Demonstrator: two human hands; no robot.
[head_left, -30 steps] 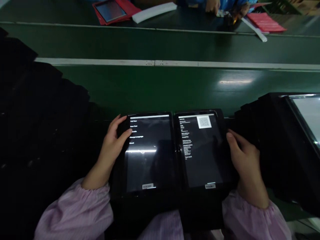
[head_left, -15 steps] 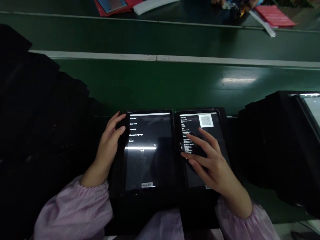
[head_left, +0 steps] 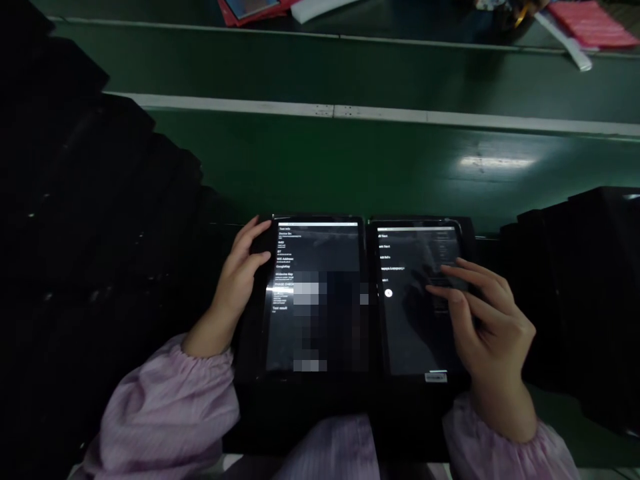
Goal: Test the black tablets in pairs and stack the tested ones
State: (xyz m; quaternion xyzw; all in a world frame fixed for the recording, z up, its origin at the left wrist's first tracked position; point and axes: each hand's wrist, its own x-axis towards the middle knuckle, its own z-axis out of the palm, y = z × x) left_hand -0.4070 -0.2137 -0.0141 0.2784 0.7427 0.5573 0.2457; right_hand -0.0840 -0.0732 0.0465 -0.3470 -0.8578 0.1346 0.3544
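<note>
Two tablets lie side by side, lit with white text on dark screens. My left hand (head_left: pixel 237 283) rests at the upper left edge of the left tablet (head_left: pixel 320 247), its thumb and fingers apart along the rim. That screen shows a "Test Info" list, and part of it is pixelated. Over the right half of the right tablet (head_left: pixel 403 320) hovers my right hand (head_left: pixel 493 323), open with fingers stretched; whether a fingertip touches the glass I cannot tell. Its screen shows a short menu, faint text at right and a round white mark. A small label (head_left: pixel 435 378) sits at its lower end.
Dark stacked objects (head_left: pixel 115 220) rise at the left, and another dark stack (head_left: pixel 575 287) stands at the right. Beyond the tablets runs a green surface (head_left: pixel 325 167) with a pale rail (head_left: pixel 260 107). Red sheets (head_left: pixel 593 23) and white strips lie at the far side.
My right hand has moved to the right across the right tablet. The left screen went from a menu to test info; the right screen went from test info to a menu. The view shifted slightly.
</note>
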